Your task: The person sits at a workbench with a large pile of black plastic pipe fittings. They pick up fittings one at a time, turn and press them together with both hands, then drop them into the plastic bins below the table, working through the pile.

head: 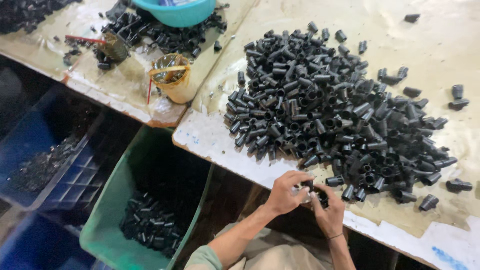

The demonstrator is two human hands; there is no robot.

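Observation:
My left hand [286, 192] and my right hand [330, 212] meet at the near edge of the table [210, 137]. Both pinch small black plastic parts [314, 192] between their fingertips; the parts are largely hidden by the fingers. Just beyond the hands spreads a large pile of short black tube-shaped fittings [325, 110], reaching from the table's front edge to its far side. A few loose fittings [457, 185] lie apart at the right.
A green bin [107, 220] with black fittings inside stands below the table's left corner. Blue crates [35, 145] sit further left. On a second table stand a small yellow-taped cup [172, 77], a teal bowl [175, 12] and more black parts [165, 35].

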